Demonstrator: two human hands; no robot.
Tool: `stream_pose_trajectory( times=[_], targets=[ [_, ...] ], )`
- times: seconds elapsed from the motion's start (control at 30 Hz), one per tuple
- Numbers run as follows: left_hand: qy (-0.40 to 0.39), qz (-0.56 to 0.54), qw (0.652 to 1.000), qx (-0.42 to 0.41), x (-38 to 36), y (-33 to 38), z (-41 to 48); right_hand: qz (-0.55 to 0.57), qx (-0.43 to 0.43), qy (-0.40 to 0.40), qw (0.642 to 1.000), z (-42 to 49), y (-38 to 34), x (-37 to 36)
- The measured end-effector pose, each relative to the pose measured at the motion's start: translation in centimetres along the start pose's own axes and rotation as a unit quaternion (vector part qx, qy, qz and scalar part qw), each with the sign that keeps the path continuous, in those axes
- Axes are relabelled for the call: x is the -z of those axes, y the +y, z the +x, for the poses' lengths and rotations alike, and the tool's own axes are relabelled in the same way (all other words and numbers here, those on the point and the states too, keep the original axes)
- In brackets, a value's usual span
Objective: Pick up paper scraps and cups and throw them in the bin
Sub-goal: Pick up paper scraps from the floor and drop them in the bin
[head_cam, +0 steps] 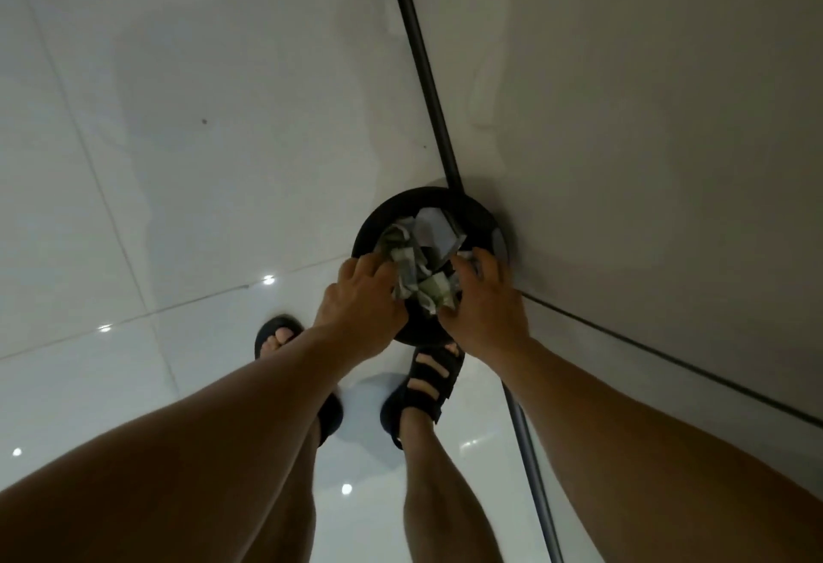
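- Bare forearms [213, 442] reach down toward the black bin [403, 202].
- Left hand [360, 295] and right hand [485, 308] sit over the bin's near rim, fingers curled round the crumpled paper scraps [414, 268] bunched between them above the bin's mouth.
- Black sandals [427, 384] stand just short of the bin.

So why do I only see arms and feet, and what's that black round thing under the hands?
The camera sits on a person's head and looks down, so you see only their own arms, legs and feet. No robot here. The left hand and the right hand curl their fingers around a bunch of crumpled paper scraps, right over the black round bin. The bin stands on the white tiled floor, in a corner against the wall. Below it are the person's feet in dark sandals. No cups show.
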State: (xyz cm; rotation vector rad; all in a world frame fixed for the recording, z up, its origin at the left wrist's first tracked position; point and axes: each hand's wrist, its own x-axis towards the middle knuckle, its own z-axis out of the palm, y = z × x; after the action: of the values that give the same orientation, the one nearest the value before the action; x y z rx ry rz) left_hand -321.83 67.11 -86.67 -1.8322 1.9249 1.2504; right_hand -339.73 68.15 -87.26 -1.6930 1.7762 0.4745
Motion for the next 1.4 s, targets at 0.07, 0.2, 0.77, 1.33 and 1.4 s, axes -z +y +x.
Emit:
stream_pose_trajectory(
  times=[0.07, 0.2, 0.77, 1.33, 1.4],
  targets=[
    [0.009, -0.002, 1.0, 0.01, 1.3, 0.0, -1.3, 0.019, 0.0, 0.007, 1.0, -1.5, -0.7, 1.1],
    [0.01, 0.025, 0.999, 0.04, 6.5, 0.4, -4.4, 0.033, 0.006, 0.027, 0.999, -5.1, -3.4, 5.5],
    [0.192, -0.047, 0.964, 0.178, 29.1, 0.9, -34.1, -0.028, 0.226, 0.075, 0.971, -25.5, -25.9, 27.7],
    [0.415, -0.282, 0.663, 0.556, 8.0, -1.4, -72.9, -0.309, 0.609, -0.044, 0.729, -51.7, -40.1, 16.2],
    [0.429, -0.301, 0.617, 0.587, 4.1, -1.4, -77.2, -0.322, 0.65, -0.051, 0.686, -56.7, -41.3, 13.1]
  ],
)
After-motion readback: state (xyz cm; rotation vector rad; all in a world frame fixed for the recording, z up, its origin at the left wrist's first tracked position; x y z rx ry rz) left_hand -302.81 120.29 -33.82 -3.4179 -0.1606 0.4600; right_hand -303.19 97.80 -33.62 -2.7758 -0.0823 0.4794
